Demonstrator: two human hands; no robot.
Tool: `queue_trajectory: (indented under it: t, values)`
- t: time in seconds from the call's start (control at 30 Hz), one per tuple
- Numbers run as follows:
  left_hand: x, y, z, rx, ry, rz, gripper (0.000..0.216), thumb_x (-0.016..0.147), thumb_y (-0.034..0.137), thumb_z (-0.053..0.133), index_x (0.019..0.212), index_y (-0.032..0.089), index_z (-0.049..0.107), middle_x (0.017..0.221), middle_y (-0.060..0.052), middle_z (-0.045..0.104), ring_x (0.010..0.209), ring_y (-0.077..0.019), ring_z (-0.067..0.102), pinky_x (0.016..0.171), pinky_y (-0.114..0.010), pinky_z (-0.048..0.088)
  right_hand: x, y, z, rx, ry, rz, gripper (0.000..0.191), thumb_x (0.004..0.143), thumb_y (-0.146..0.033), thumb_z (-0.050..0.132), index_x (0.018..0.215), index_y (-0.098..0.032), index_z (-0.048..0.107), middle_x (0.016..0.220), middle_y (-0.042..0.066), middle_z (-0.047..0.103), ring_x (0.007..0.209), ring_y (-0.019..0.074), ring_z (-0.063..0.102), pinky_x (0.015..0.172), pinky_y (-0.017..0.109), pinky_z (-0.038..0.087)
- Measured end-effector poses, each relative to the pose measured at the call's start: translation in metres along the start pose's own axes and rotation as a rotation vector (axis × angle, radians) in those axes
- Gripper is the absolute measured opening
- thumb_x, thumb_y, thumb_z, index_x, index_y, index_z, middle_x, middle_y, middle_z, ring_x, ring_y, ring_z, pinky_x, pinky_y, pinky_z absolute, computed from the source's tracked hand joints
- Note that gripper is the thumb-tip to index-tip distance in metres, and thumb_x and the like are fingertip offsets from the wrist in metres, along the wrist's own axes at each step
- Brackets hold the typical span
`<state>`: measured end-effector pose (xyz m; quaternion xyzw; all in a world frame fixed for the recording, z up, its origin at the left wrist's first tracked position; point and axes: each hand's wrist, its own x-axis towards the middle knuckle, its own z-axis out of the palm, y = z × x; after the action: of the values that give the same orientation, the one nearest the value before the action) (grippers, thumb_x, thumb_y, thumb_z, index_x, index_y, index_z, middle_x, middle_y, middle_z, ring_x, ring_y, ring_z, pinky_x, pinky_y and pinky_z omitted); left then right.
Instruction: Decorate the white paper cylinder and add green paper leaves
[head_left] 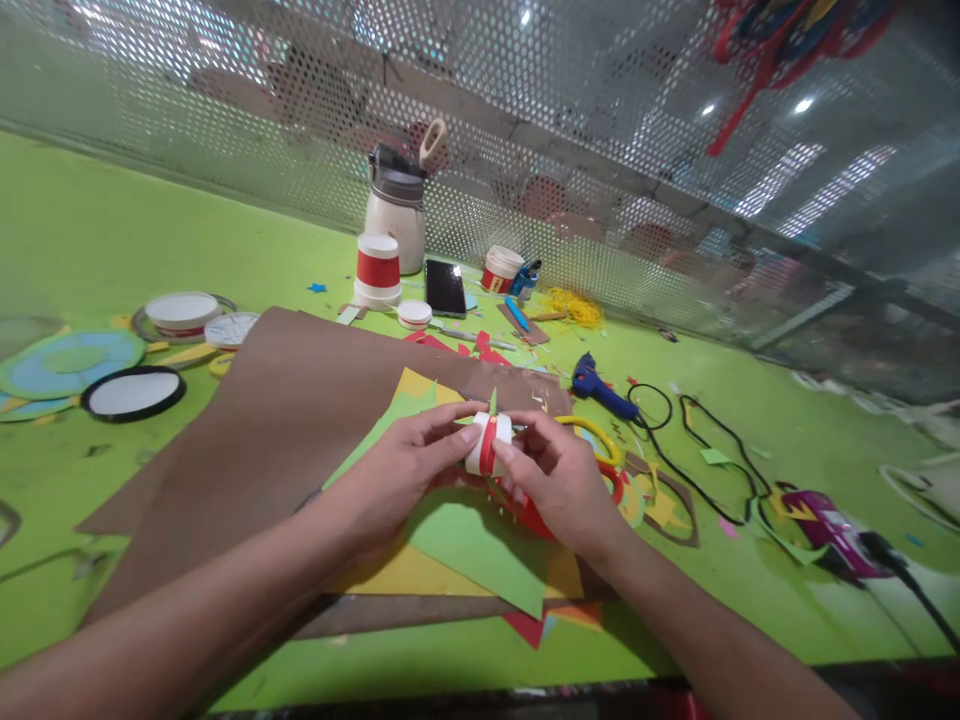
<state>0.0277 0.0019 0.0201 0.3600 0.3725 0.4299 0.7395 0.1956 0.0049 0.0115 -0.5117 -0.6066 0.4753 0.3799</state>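
Observation:
Between both hands is a small white round piece with a red strip point(488, 446) running around its middle and a green pointed bit at its top. My left hand point(424, 450) pinches its left side with thumb and fingers. On the other side my right hand point(559, 480) presses thumb and fingertips against the strip. The piece is held above green paper point(480, 550) and yellow paper point(435, 578), which lie on large brown sheets point(247, 450). Yellow and red loops, like scissor handles point(600, 440), show partly behind my right hand.
A blue glue gun point(604, 388) with a black cord lies to the right, near a purple device point(832, 535). Behind stand a red-and-white paper cup point(378, 270), a thermos point(397, 210) and a phone point(445, 288). Round paper pieces point(135, 393) lie left. Mesh point(300, 120) borders the green table.

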Motion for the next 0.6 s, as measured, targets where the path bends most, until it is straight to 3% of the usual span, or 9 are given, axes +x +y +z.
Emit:
queue_trajectory:
  t: [0.4, 0.6]
  values:
    - [0.0012, -0.0004, 0.0015, 0.020, 0.000, 0.020, 0.047, 0.082, 0.029, 0.064, 0.126, 0.015, 0.055, 0.095, -0.010, 0.071, 0.083, -0.0213, 0.065, 0.082, -0.038, 0.049, 0.0011, 0.0017, 0.0004, 0.019, -0.030, 0.006, 0.037, 0.080, -0.045, 0.063, 0.104, -0.018, 0.055, 0.064, -0.004, 0.056, 0.048, 0.0091, 0.051, 0.044, 0.021, 0.043]
    - [0.0002, -0.0026, -0.0019, 0.024, -0.027, 0.062, 0.045, 0.084, 0.030, 0.063, 0.127, 0.019, 0.054, 0.112, -0.009, 0.068, 0.094, -0.0207, 0.063, 0.090, -0.037, 0.047, 0.0004, 0.0011, -0.0013, 0.003, -0.016, -0.056, 0.038, 0.079, -0.039, 0.067, 0.109, -0.019, 0.055, 0.073, -0.002, 0.056, 0.057, 0.0102, 0.054, 0.052, 0.023, 0.047]
